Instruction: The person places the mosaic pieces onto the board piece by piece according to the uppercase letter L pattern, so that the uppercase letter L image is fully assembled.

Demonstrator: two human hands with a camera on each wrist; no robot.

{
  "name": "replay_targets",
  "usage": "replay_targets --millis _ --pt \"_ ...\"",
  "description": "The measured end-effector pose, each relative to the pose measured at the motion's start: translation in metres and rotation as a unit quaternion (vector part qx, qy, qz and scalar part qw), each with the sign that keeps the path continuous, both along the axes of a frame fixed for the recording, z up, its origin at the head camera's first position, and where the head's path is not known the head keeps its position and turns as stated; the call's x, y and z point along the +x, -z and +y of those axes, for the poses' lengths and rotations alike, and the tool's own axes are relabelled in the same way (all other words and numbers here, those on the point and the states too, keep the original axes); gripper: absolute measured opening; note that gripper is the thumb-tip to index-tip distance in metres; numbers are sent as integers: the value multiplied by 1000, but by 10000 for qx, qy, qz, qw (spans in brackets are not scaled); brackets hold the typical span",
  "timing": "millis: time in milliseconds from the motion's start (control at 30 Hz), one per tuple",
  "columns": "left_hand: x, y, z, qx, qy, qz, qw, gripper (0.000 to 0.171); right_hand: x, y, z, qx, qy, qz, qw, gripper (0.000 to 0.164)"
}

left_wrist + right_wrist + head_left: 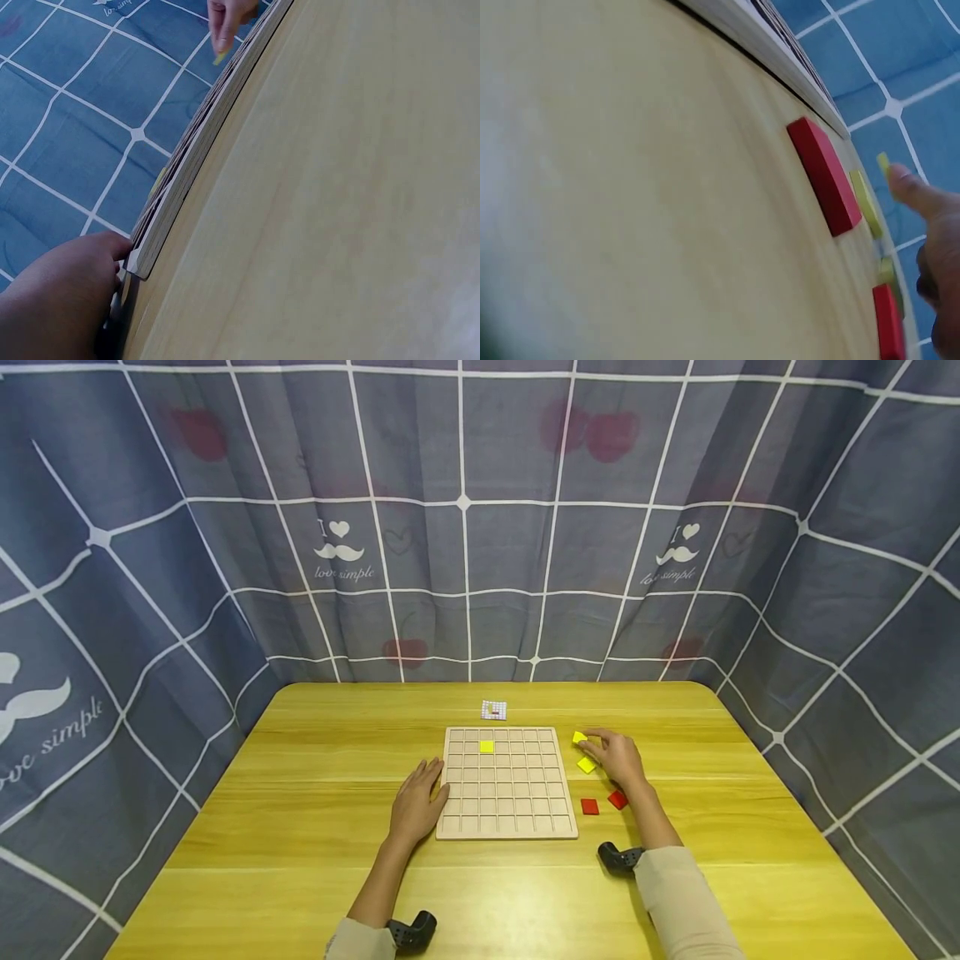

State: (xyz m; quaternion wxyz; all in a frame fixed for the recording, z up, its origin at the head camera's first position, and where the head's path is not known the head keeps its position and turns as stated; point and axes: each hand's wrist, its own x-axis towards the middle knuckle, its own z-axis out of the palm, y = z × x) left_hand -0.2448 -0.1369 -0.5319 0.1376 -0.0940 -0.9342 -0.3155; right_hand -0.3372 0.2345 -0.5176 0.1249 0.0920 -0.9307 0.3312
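Your right hand, right of center in the head view, pinches a yellow tile at its fingertips, just off the board's upper right corner. Your left hand lies with fingers extended and thumb apart, touching the left edge of the wooden grid board at lower center. In the left wrist view your thumb meets a board corner at lower left; most of the other fingers are hidden.

The right wrist view cuts your right hand off at the right edge and shows two more yellow pieces, the lower partly behind a red tile. The held tile is mostly covered; it looks flat and bright. A matching tile sits in the board's top row, left of its middle.
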Motion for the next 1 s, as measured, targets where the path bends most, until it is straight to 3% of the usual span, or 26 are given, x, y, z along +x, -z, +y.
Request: replay_targets --millis 300,600,800,1000 --pt "0 -2 -1 -49 -5 24 10000 48 2 -21 -45 -143 -625 845 9944 33" --pt "0 -2 0 -80 -37 11 10000 47 11 -25 -107 -23 -1320 1071 9854 30" --pt "1 -2 0 -87 -22 -4 10000 47 11 -13 -131 326 -1627 888 9821 30" --pt "0 -2 1 -64 -14 4 10000 48 8 -4 -142 581 -1600 638 9833 32"
